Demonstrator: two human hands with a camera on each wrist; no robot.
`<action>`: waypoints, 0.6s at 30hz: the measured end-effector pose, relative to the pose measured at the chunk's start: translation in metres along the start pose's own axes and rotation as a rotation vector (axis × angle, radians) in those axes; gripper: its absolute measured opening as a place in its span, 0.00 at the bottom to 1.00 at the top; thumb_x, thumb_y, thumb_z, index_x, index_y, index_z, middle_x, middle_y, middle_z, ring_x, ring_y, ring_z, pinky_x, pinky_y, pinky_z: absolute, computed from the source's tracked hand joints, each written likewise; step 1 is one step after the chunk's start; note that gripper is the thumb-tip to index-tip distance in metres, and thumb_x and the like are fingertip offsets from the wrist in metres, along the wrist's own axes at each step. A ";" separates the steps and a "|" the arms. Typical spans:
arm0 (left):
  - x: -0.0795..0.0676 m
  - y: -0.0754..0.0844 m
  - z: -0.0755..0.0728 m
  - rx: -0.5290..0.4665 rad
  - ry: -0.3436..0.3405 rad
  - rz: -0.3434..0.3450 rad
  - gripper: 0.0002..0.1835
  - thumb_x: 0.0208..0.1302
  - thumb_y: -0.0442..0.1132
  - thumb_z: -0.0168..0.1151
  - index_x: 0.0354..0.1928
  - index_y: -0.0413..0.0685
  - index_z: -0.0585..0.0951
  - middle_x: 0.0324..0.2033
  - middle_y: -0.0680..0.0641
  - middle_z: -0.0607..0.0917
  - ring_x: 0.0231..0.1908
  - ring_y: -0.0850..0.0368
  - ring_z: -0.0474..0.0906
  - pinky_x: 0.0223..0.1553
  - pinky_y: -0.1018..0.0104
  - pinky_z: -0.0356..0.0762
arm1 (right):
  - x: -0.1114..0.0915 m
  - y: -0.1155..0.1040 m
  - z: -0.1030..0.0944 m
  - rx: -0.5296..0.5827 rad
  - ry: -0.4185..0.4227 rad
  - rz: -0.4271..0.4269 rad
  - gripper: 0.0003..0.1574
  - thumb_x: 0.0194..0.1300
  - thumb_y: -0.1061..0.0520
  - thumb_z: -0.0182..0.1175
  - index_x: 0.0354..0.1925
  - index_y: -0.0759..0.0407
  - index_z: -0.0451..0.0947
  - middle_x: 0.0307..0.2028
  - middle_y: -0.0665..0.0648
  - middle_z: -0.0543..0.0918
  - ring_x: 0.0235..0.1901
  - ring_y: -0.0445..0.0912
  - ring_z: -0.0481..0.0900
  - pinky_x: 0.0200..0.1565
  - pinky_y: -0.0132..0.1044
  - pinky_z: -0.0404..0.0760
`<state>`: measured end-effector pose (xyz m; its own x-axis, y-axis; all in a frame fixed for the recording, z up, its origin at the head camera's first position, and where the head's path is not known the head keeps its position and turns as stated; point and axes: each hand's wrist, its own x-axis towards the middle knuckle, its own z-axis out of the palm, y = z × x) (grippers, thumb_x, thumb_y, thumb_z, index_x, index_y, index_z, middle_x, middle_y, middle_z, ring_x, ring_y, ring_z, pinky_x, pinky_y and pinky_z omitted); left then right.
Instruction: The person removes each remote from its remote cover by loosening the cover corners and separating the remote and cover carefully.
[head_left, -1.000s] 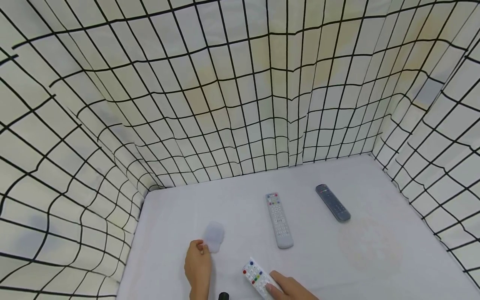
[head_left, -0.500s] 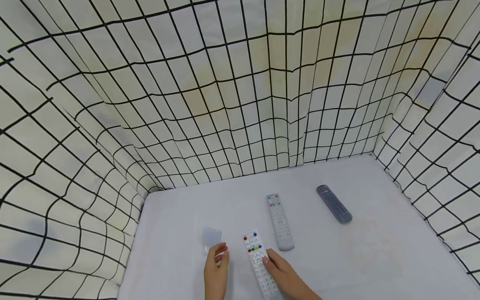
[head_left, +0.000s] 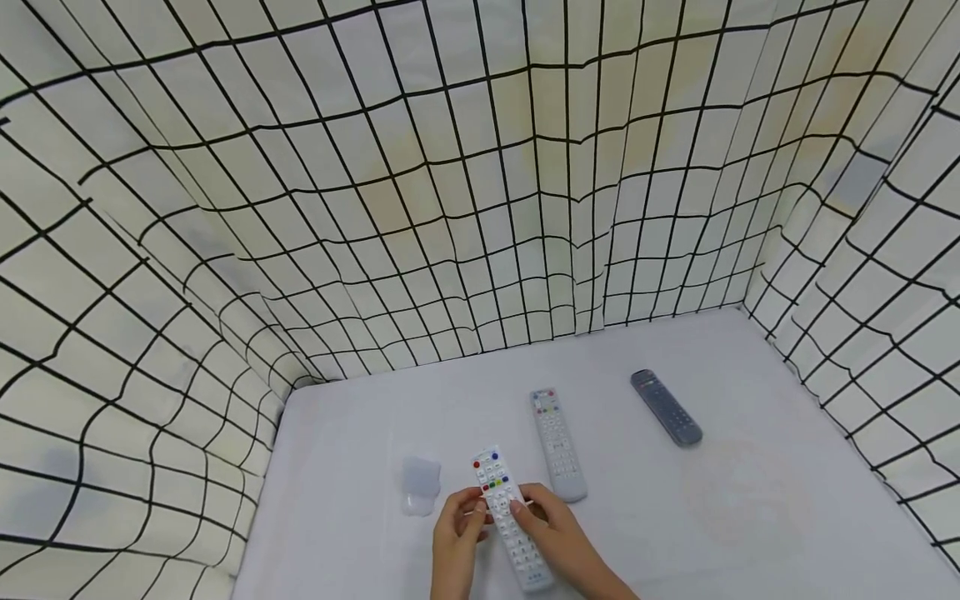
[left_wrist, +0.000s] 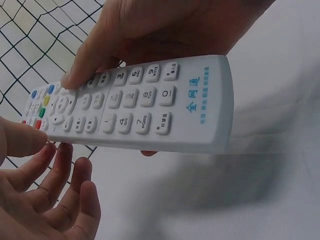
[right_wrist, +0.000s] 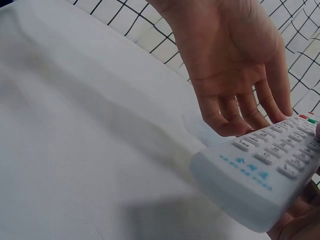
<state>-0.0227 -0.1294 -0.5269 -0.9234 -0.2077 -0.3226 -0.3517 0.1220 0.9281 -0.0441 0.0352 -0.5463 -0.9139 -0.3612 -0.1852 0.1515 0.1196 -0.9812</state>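
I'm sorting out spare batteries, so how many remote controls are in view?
3: a white remote, held over the table; a light grey remote lying beyond it; a dark grey remote lying farther right.

High forward-down head view, close wrist views, shared white remote (left_wrist: pixel 132 103)

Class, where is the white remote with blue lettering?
In the head view, the white remote is bottom centre, left of the pale grey remote, in the right hand with the left hand at its left edge.
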 end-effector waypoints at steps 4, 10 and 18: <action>0.003 0.002 0.004 -0.037 0.002 -0.005 0.22 0.72 0.43 0.55 0.61 0.38 0.71 0.48 0.42 0.81 0.40 0.60 0.80 0.39 0.67 0.78 | 0.005 0.001 0.000 0.014 0.037 0.017 0.27 0.72 0.41 0.54 0.60 0.55 0.72 0.50 0.57 0.81 0.40 0.41 0.79 0.36 0.31 0.80; 0.011 -0.001 0.010 -0.072 0.043 -0.009 0.19 0.72 0.42 0.56 0.59 0.39 0.73 0.46 0.42 0.81 0.37 0.60 0.80 0.36 0.66 0.80 | 0.013 0.004 0.004 -0.056 0.185 -0.033 0.25 0.68 0.45 0.61 0.56 0.58 0.71 0.42 0.56 0.82 0.36 0.37 0.80 0.37 0.28 0.78; 0.026 -0.015 0.017 -0.094 0.095 -0.013 0.18 0.73 0.39 0.53 0.59 0.36 0.73 0.48 0.39 0.80 0.39 0.58 0.79 0.36 0.65 0.82 | 0.021 0.012 0.010 -0.177 0.297 -0.061 0.22 0.64 0.49 0.66 0.48 0.58 0.72 0.33 0.51 0.86 0.34 0.36 0.79 0.35 0.27 0.77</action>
<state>-0.0442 -0.1207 -0.5522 -0.8986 -0.3004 -0.3199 -0.3435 0.0280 0.9387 -0.0580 0.0197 -0.5630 -0.9929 -0.0905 -0.0771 0.0496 0.2745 -0.9603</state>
